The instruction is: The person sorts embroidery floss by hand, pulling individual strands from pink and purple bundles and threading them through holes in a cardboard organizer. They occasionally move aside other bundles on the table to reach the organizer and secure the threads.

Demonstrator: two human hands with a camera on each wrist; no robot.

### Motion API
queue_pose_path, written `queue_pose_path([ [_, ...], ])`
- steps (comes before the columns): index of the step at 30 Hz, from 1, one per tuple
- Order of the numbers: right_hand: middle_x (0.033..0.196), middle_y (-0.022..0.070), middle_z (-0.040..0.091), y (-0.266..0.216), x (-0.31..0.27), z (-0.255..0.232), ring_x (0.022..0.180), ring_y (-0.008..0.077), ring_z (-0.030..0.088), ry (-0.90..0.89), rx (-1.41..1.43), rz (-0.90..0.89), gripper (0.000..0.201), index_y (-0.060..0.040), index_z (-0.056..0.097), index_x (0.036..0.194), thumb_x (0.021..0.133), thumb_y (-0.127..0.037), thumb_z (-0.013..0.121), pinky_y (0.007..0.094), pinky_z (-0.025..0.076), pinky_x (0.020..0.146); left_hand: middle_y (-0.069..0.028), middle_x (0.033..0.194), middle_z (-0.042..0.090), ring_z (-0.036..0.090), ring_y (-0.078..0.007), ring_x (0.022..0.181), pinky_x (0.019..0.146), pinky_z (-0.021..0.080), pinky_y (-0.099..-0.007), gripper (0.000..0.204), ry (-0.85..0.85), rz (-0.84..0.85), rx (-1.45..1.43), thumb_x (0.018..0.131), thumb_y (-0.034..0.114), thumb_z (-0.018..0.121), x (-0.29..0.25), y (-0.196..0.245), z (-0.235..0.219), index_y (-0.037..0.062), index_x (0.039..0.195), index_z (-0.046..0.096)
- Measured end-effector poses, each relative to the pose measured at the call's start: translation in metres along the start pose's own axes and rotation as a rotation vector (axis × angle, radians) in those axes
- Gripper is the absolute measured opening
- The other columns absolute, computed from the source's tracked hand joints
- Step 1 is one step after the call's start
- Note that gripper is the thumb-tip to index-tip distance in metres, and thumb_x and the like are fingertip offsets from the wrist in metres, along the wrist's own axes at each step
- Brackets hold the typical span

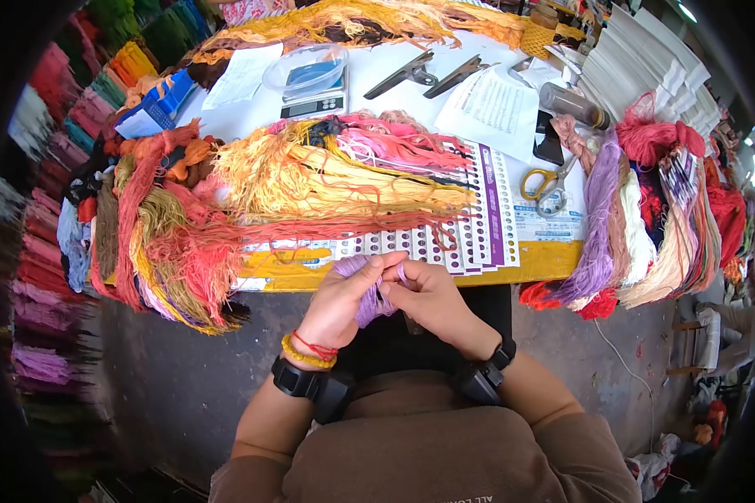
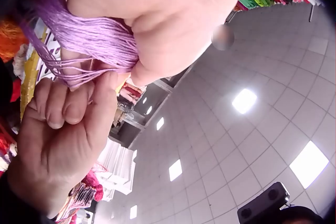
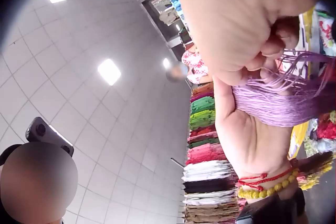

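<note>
Just in front of the table edge, both hands meet over a bundle of light purple embroidery thread (image 1: 372, 308). My left hand (image 1: 334, 303) grips the bundle, fingers curled round it, and the strands (image 2: 97, 40) fan out from its grasp in the left wrist view. My right hand (image 1: 434, 306) pinches a few strands at the bundle's near side, its other fingers curled (image 3: 268, 58). In the right wrist view the thread (image 3: 283, 100) lies across the left palm and hangs down loosely. The pinched ends are partly hidden by the fingers.
Yellow and coral thread hanks (image 1: 335, 180) lie over punched cards (image 1: 495, 210) on the table. Scissors (image 1: 549, 189), a scale (image 1: 315, 105), metal clips (image 1: 403, 74) and papers (image 1: 488, 109) lie behind. More hanks (image 1: 600, 218) hang over the right edge.
</note>
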State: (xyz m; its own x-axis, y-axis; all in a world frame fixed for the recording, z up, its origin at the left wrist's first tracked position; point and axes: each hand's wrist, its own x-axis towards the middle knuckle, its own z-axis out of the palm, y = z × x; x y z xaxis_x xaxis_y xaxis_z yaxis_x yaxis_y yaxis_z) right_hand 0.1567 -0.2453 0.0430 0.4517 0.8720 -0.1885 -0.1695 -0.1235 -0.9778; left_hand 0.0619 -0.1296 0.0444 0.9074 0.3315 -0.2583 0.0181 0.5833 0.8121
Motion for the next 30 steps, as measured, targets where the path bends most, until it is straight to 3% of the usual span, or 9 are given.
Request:
queue_pose_path([
  [3,0.066,-0.0014,0.056,0.008,0.004,0.001,0.045,0.0011,0.041,0.001,0.027,-0.022,0.009,-0.0033,0.058,0.087,0.084,-0.012,0.057,0.0177,0.030,0.039,-0.0128,0.101,0.060,0.059,-0.0173,0.089,0.080,0.047,-0.0297,0.034,0.007,0.002,0.015,0.090,0.022,0.049,-0.001,0.002,-0.002,-0.0058,0.109,0.055],
  [6,0.065,-0.0027,0.055,0.013,0.009,0.000,0.047,0.0011,0.040,0.014,0.163,-0.089,0.007,-0.0034,0.058,0.084,0.083,-0.010,0.057,0.0175,0.031,0.041,-0.0090,0.095,0.062,0.059,-0.0127,0.080,0.066,0.049,-0.0252,0.034,0.017,0.012,-0.011,0.090,0.026,0.050,0.000,0.004,-0.003,-0.0034,0.107,0.057],
  [13,0.069,-0.0032,0.053,0.019,0.011,-0.001,0.051,0.0017,0.041,0.037,0.177,-0.058,0.006,-0.0041,0.057,0.081,0.082,-0.010,0.058,0.0172,0.031,0.045,-0.0085,0.086,0.062,0.060,-0.0165,0.078,0.069,0.050,-0.0287,0.032,0.086,-0.013,-0.077,0.090,0.024,0.048,0.001,0.002,-0.010,-0.0046,0.103,0.057],
  [16,0.068,-0.0027,0.052,0.017,0.011,-0.001,0.051,0.0022,0.041,0.035,0.237,-0.040,0.006,-0.0047,0.056,0.082,0.082,-0.010,0.058,0.0174,0.031,0.046,-0.0043,0.073,0.058,0.058,-0.0140,0.071,0.064,0.049,-0.0276,0.032,0.135,0.014,-0.079,0.090,0.024,0.048,0.003,0.001,-0.013,-0.0041,0.104,0.056],
  [21,0.065,-0.0026,0.053,0.025,0.014,-0.007,0.051,0.0048,0.043,-0.074,0.426,0.031,0.008,-0.0058,0.056,0.083,0.083,-0.013,0.056,0.0182,0.033,0.045,0.0018,0.060,0.044,0.045,-0.0083,0.056,0.054,0.040,-0.0247,0.031,0.053,0.023,-0.053,0.090,0.023,0.050,0.003,0.002,-0.014,-0.0030,0.107,0.055],
  [25,0.066,-0.0017,0.052,0.003,0.010,-0.012,0.051,0.0039,0.041,-0.105,0.270,0.078,0.004,-0.0062,0.054,0.079,0.081,-0.008,0.056,0.0190,0.032,0.044,0.0031,0.058,0.042,0.037,-0.0059,0.049,0.048,0.033,-0.0219,0.029,0.035,-0.006,0.029,0.089,0.022,0.051,-0.002,0.004,-0.016,-0.0023,0.104,0.056],
  [27,0.067,-0.0017,0.055,-0.007,0.009,-0.021,0.051,0.0062,0.047,0.176,-0.634,-0.445,0.004,-0.0050,0.055,0.078,0.080,-0.008,0.054,0.0208,0.037,0.045,0.0049,0.055,0.037,0.031,-0.0041,0.044,0.042,0.027,-0.0197,0.025,-0.068,-0.090,0.078,0.089,0.023,0.051,-0.007,0.005,-0.031,0.0001,0.096,0.057],
  [28,0.075,0.0030,0.060,-0.006,0.014,-0.030,0.051,0.0081,0.050,0.239,-0.564,-0.477,0.004,-0.0044,0.054,0.075,0.077,-0.008,0.054,0.0217,0.040,0.047,0.0049,0.055,0.037,0.031,-0.0041,0.044,0.042,0.027,-0.0197,0.025,-0.069,-0.091,0.077,0.089,0.023,0.051,-0.010,0.006,-0.037,0.0001,0.096,0.057],
  [30,0.078,0.0062,0.059,-0.015,0.016,-0.045,0.046,0.0088,0.046,0.143,-0.014,-0.416,0.006,-0.0054,0.052,0.072,0.077,-0.009,0.053,0.0205,0.037,0.044,0.0062,0.054,0.033,0.027,-0.0034,0.041,0.039,0.021,-0.0189,0.022,-0.125,-0.093,-0.138,0.089,0.024,0.049,-0.018,0.008,-0.050,0.0028,0.088,0.055],
])
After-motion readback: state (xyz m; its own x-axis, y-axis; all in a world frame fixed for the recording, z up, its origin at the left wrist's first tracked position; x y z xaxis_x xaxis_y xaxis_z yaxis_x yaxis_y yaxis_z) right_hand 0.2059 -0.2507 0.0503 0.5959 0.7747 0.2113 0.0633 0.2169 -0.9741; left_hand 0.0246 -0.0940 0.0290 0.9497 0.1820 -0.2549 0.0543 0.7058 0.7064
